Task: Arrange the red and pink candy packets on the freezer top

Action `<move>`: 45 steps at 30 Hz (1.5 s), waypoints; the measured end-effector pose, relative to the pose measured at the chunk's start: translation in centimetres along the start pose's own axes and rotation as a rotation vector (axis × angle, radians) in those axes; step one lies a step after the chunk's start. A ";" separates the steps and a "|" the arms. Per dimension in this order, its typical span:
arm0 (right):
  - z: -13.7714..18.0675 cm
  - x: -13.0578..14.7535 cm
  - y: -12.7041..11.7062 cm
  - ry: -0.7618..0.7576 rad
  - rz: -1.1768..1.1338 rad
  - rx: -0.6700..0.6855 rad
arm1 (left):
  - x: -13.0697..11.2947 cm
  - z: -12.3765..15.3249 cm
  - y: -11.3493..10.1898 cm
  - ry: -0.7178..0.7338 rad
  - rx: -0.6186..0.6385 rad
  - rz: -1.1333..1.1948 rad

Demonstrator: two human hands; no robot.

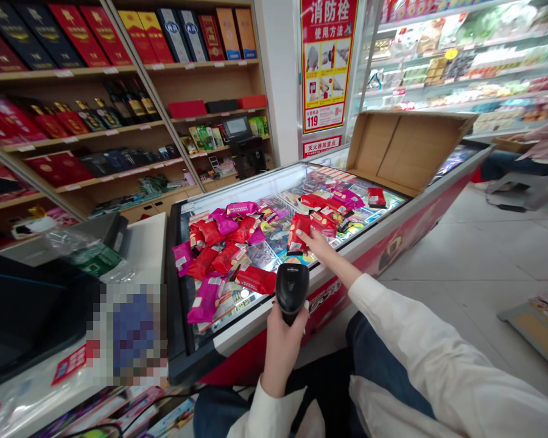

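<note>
My left hand [284,344] is wrapped round the handle of a black barcode scanner [292,289], whose head points toward the freezer. In my right hand [317,243] is a red snack packet [298,233], gripped near its right edge just above the glass lid. Left of it, red packets [228,257] and purple packets [206,298] lie in a loose heap on the chest freezer [237,337]. A second group of red packets [324,216] is spread behind my right hand, with a single red packet [376,197] apart at the right.
An open cardboard box [404,149] stands at the freezer's far end. At left is a white counter [148,261] with a dark monitor [22,310]. Shelves of boxed goods [164,67] line the back. A person [536,146] sits at far right.
</note>
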State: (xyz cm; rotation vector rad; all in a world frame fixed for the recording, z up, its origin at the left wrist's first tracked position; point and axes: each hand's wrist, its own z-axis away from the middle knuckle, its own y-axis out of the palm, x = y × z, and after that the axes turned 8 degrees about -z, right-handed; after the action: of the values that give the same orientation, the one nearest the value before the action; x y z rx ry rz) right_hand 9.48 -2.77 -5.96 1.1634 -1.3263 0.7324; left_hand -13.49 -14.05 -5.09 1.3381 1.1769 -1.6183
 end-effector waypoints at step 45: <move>-4.5 7.3 -5.8 -0.477 1.058 -0.348 | -0.4 1.0 -0.4 -0.028 -0.055 0.015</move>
State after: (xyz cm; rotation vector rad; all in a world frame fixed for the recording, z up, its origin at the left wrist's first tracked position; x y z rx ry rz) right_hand 17.58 -1.82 0.44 0.2760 -2.4051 0.9156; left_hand -14.12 -14.86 -4.55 1.2823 1.1838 -1.5780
